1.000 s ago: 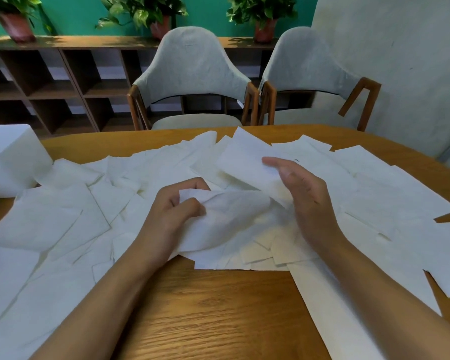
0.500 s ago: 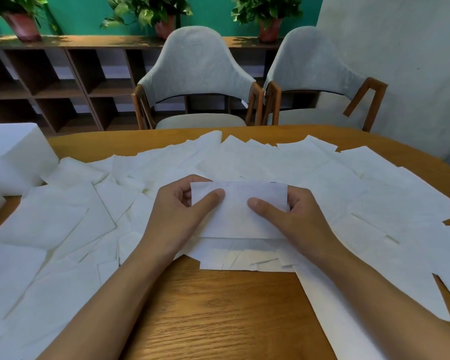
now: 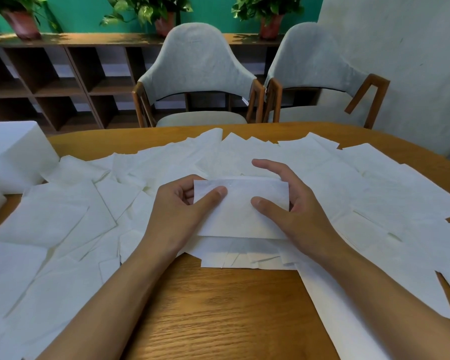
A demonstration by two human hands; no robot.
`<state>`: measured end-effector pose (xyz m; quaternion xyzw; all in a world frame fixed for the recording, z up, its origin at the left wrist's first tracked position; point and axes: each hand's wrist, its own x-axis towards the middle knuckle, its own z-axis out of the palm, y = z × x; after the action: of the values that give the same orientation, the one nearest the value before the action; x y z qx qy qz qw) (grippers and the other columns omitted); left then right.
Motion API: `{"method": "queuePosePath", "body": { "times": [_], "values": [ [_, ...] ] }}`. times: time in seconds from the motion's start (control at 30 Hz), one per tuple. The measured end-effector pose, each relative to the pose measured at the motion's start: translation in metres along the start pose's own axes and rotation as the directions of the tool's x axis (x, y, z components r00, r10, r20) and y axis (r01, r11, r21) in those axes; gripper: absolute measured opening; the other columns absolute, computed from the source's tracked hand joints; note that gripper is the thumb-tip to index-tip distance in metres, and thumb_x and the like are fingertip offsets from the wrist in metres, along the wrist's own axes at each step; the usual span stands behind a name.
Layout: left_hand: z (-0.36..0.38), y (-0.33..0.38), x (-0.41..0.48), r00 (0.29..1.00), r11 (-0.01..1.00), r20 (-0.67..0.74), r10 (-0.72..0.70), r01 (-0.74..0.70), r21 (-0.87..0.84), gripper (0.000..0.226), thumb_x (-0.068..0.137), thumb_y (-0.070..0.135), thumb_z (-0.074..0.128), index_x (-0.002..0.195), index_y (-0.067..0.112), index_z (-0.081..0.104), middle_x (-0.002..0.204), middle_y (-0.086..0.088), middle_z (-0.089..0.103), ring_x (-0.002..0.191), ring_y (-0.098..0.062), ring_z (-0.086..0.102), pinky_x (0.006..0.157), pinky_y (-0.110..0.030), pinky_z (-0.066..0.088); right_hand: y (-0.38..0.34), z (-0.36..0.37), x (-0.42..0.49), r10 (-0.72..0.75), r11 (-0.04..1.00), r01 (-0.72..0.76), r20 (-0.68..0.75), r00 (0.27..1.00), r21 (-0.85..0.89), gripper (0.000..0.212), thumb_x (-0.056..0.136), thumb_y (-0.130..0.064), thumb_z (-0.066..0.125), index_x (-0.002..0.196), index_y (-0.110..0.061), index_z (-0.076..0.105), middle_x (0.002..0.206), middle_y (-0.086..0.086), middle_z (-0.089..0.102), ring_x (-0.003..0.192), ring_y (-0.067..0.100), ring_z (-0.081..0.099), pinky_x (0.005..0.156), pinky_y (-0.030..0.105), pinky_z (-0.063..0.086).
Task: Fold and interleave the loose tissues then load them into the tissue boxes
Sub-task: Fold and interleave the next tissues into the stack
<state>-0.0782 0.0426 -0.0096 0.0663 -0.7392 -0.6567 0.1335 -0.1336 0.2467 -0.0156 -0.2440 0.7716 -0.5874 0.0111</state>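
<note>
– Head view, biggest thing first: what lies before you?

– A brown wood-grain worktop (image 3: 218, 313), mostly covered by loose white tissue sheets (image 3: 63, 219) lying flat and overlapping. Bare wood shows between my forearms. A plain white tissue box (image 3: 13, 154) stands at the far left, well apart from both grips.

– And the piece you have hold of?

– A folded white rectangular tissue (image 3: 240, 211), in the middle of the spread, right over a small stack of folded sheets (image 3: 244, 258) whose near edges stick out below it. I cannot tell whether it rests on that stack. My left grip (image 3: 177, 211) pinches its left end, thumb on top and fingers curled behind. My right grip (image 3: 299, 206) holds the right end with the thumb flat on the top face and the fingers curved behind, the forefinger lifted clear.
</note>
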Motion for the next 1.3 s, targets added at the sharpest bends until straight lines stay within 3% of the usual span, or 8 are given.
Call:
{"method": "queuePosePath", "body": {
  "times": [0.17,0.33,0.47,0.9,0.97,1.07,1.2,1.3],
  "values": [
    [0.001,-0.001,0.001,1.0,1.0,-0.021,0.011,-0.011,0.007,0.013,0.093,0.029,0.076,0.102,0.019,0.078,0.094,0.008,0.08,0.088,-0.01,0.076,0.066,-0.016,0.055,-0.002,0.001,0.0,0.016,1.0,-0.016,0.01,1.0,0.019,0.053,0.091,-0.04,0.07,0.137,-0.052,0.045,0.136,-0.035,0.045,0.122,0.008,0.054,0.088,0.029,0.06],
    [0.0,-0.003,0.003,0.998,0.997,-0.045,0.042,-0.04,0.061,0.026,0.089,0.042,0.075,0.112,0.029,0.077,0.128,0.021,0.067,0.114,-0.003,0.065,0.084,-0.019,0.056,-0.005,0.0,-0.001,0.04,0.998,-0.04,0.001,0.999,0.055,0.049,0.092,-0.037,0.068,0.134,-0.05,0.048,0.133,-0.032,0.047,0.111,0.002,0.058,0.072,0.022,0.06],
    [-0.001,0.001,-0.001,0.999,0.997,0.017,-0.044,0.045,-0.056,0.021,0.093,0.036,0.073,0.111,0.026,0.079,0.107,0.008,0.079,0.099,-0.016,0.076,0.083,-0.035,0.063,-0.006,-0.001,-0.002,0.048,0.996,-0.049,0.016,0.999,0.069,0.045,0.089,-0.04,0.067,0.132,-0.045,0.053,0.127,-0.032,0.05,0.109,-0.004,0.057,0.07,0.02,0.058],
    [0.01,-0.004,-0.005,0.997,0.999,-0.057,0.044,-0.044,0.006,0.012,0.095,0.031,0.073,0.102,0.023,0.077,0.088,0.009,0.08,0.082,-0.01,0.077,0.061,-0.017,0.056,-0.004,0.0,0.001,0.033,0.999,-0.032,-0.055,0.998,0.018,0.033,0.088,-0.05,0.064,0.12,-0.046,0.061,0.12,-0.041,0.054,0.11,-0.006,0.056,0.07,0.014,0.055],
    [0.011,-0.006,-0.006,0.995,0.998,-0.085,0.056,-0.055,0.012,0.013,0.095,0.031,0.073,0.1,0.019,0.076,0.086,0.006,0.08,0.08,-0.011,0.076,0.06,-0.019,0.056,-0.006,0.001,0.001,0.019,0.997,-0.015,-0.048,0.999,0.074,0.046,0.088,-0.047,0.069,0.131,-0.048,0.051,0.122,-0.049,0.047,0.112,-0.004,0.056,0.072,0.012,0.054],
    [0.009,-0.006,-0.005,0.987,0.996,-0.133,0.087,-0.088,0.004,0.013,0.096,0.03,0.072,0.105,0.021,0.074,0.083,0.006,0.079,0.078,-0.009,0.076,0.059,-0.018,0.053,-0.009,-0.003,0.001,-0.002,0.974,-0.006,0.034,0.999,0.227,0.064,0.086,-0.035,0.072,0.139,-0.051,0.039,0.136,-0.041,0.043,0.119,-0.004,0.056,0.082,0.017,0.055],
    [0.011,-0.003,-0.006,0.984,0.988,-0.099,0.148,-0.143,0.054,0.03,0.098,0.03,0.07,0.127,0.033,0.064,0.055,0.01,0.064,0.054,-0.003,0.061,0.049,-0.013,0.041,-0.004,-0.004,-0.002,-0.004,1.0,0.006,0.101,0.995,-0.023,0.029,0.092,-0.032,0.069,0.118,-0.045,0.069,0.121,-0.04,0.058,0.117,-0.013,0.05,0.086,0.008,0.049],
    [0.008,-0.008,-0.003,0.964,0.96,-0.104,0.244,-0.224,0.171,0.044,0.098,0.031,0.07,0.138,0.033,0.05,0.08,0.009,0.07,0.078,-0.007,0.068,0.064,-0.014,0.049,0.001,-0.009,0.002,0.039,0.997,-0.039,-0.004,0.999,-0.066,0.025,0.095,-0.024,0.068,0.11,-0.044,0.073,0.115,-0.042,0.062,0.114,-0.017,0.05,0.087,0.001,0.043]
  ]
}}
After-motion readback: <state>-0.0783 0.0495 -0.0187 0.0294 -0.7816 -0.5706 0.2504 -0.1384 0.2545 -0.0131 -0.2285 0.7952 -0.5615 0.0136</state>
